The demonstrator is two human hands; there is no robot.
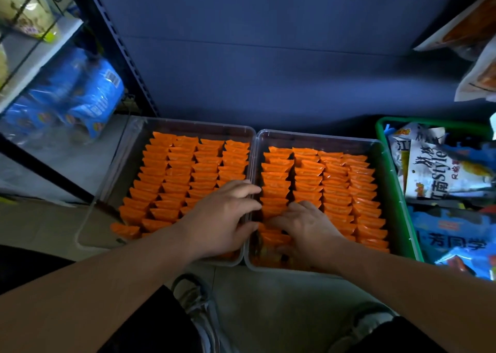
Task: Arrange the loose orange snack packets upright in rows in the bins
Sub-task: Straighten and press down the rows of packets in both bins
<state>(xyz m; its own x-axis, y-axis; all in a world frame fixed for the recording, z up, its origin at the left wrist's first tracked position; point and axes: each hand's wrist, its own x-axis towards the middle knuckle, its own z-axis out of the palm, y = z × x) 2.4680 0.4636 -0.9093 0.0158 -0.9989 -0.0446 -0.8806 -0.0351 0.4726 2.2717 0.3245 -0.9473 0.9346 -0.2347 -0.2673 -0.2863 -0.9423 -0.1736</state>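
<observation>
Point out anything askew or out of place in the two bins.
Right bin, near-left corner by the right hand: orange packets lie jumbled and tilted, unlike the upright rows behind. Nothing else stands out.

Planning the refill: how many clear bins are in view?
2: left bin by the shelf, right bin beside the green basket. Others may sit outside view.

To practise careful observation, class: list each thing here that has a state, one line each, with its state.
Left bin: nearly full, packets upright in four rows.
Right bin: four upright rows, near corner untidy.
Left hand: open, resting where the bins meet.
Right hand: fingers curled among packets, grip unclear.
</observation>
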